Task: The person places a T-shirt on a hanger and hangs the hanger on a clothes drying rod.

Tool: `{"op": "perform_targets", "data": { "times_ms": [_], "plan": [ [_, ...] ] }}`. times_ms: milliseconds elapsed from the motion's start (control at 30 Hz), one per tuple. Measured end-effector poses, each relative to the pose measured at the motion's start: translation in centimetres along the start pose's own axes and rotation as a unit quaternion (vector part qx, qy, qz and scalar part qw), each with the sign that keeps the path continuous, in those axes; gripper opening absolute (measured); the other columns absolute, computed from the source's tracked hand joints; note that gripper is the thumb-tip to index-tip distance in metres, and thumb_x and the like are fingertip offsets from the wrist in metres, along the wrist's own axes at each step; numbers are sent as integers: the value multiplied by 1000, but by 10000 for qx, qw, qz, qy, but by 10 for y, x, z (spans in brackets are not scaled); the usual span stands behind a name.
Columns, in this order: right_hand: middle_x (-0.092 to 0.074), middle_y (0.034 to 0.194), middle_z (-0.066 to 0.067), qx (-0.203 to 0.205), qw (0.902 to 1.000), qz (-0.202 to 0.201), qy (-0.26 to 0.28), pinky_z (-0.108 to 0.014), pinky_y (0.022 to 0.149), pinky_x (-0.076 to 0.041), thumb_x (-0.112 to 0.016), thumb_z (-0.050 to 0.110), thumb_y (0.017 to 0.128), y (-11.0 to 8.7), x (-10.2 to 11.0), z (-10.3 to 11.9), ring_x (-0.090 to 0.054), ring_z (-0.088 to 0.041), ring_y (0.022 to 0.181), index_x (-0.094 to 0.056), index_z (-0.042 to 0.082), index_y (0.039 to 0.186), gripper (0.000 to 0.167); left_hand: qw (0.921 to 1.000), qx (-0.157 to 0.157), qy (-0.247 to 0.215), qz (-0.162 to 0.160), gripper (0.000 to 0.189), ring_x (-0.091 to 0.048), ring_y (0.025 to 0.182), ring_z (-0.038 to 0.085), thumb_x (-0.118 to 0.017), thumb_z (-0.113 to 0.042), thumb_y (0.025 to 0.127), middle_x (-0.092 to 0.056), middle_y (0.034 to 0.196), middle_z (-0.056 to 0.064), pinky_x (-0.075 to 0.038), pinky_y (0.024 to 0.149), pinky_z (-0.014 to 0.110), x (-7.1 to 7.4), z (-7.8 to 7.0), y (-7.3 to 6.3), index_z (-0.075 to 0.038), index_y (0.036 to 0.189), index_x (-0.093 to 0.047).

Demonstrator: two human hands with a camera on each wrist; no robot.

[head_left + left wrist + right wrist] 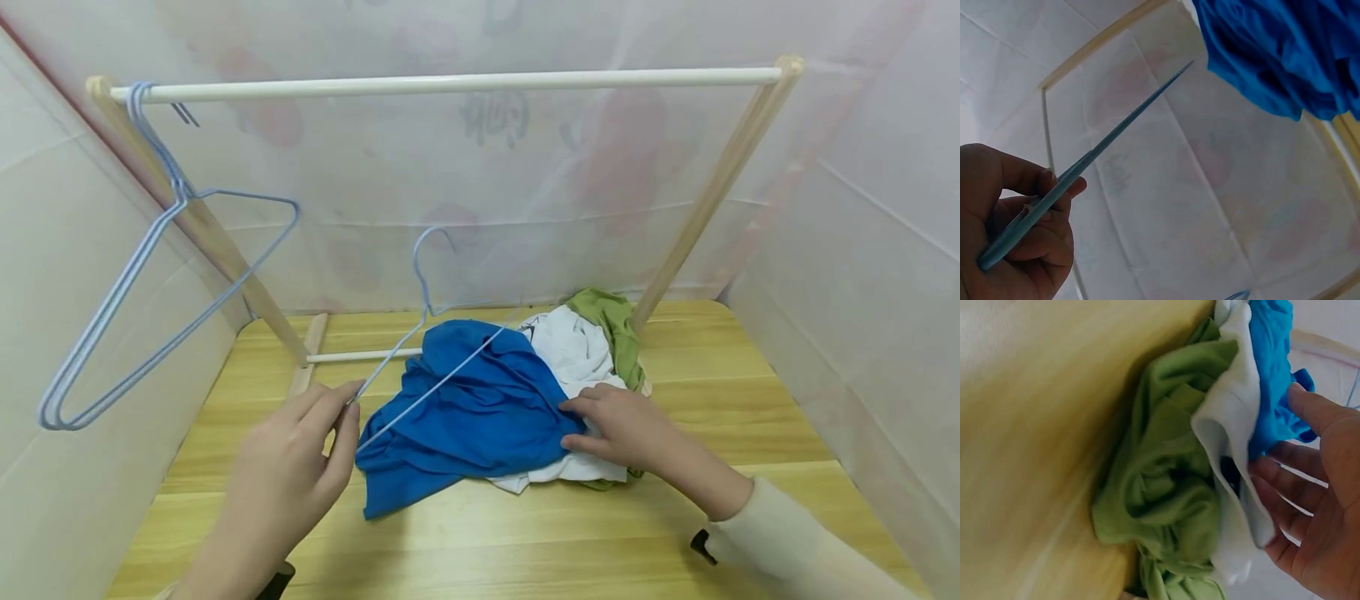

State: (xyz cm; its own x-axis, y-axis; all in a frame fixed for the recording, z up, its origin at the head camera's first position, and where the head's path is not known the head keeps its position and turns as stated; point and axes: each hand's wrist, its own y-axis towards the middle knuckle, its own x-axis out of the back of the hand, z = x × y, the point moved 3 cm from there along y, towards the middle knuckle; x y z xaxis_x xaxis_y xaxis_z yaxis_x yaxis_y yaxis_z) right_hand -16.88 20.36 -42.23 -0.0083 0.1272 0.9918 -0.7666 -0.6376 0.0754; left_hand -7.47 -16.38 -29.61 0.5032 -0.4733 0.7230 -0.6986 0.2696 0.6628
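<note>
Left hand [292, 454] pinching light-blue wire hanger [427, 308] by side corner, thumb against fingers. Hook points up; lower wire crosses in front of blue cloth [487, 417] in head view, can't really tell if touching. Right hand [618, 425] not clenched, fingers loosely spread, tips touching blue cloth's right edge. Blue cloth pretty crumpled, lying partly over white cloth [577, 346], green cloth [611, 321] poking out behind. Whole pile on wood table [450, 546]. More hangers [180, 187] bunched at left end of rack [450, 84].
</note>
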Motion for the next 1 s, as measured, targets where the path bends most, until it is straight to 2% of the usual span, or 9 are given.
{"op": "perform_targets", "data": {
  "times_ms": [167,300,367,500,633,833,933,1000],
  "plan": [
    [-63,90,10,-46,9995,-248,173,-28,67,-53,-74,53,85,-1,-10,3,-60,-10,85,-75,21,103,37,9985,242,-483,88,19,-46,59,-1,-67,-3,88,-60,77,-10,-37,47,12,-14,6,-12,-7,106,-71],
    [-58,84,14,39,9973,-632,366,-25,64,-48,-78,43,85,-1,-14,5,-52,-7,79,-71,24,91,21,9933,430,-1058,151,23,-40,58,-3,-65,1,90,-53,74,-15,-32,48,10,-22,9,-19,-8,110,-69],
    [-57,83,16,88,9949,-833,559,-24,65,-45,-78,38,86,-1,-14,10,-47,-5,78,-67,25,89,17,9890,554,-1357,214,25,-38,56,-4,-63,3,91,-52,73,-15,-31,48,10,-26,10,-23,-8,112,-68],
    [-62,86,17,297,9853,-1284,1083,-21,64,-44,-77,32,88,2,-9,30,-44,-3,78,-68,24,95,14,9785,735,-1894,362,26,-39,54,-3,-60,4,95,-54,74,-13,-33,47,11,-31,12,-28,-9,117,-67],
    [-69,94,13,878,9730,-1678,1318,-21,67,-44,-74,28,90,13,1,62,-47,-5,81,-72,20,104,16,9681,812,-2339,374,28,-39,54,-2,-57,5,96,-54,73,-10,-34,47,12,-37,13,-32,-11,118,-66],
    [-70,96,12,1899,9514,-2085,1236,-26,79,-43,-70,26,93,36,2,109,-52,-9,89,-71,20,104,13,9568,894,-2763,152,30,-42,55,0,-56,6,97,-56,75,-7,-36,47,13,-48,13,-34,-12,118,-66],
    [-70,98,12,2105,9491,-2027,1173,-28,83,-44,-69,26,93,45,-7,118,-54,-10,93,-72,21,105,13,9516,971,-2913,170,30,-42,56,1,-55,6,98,-55,76,-8,-36,47,15,-54,13,-32,-12,119,-66],
    [-69,102,11,2084,9543,-1772,1200,-28,86,-44,-68,26,94,49,-15,120,-54,-11,96,-72,22,107,15,9495,1002,-2969,154,29,-42,56,2,-54,5,98,-55,76,-7,-36,46,15,-57,13,-32,-11,119,-66]
  ]
}}
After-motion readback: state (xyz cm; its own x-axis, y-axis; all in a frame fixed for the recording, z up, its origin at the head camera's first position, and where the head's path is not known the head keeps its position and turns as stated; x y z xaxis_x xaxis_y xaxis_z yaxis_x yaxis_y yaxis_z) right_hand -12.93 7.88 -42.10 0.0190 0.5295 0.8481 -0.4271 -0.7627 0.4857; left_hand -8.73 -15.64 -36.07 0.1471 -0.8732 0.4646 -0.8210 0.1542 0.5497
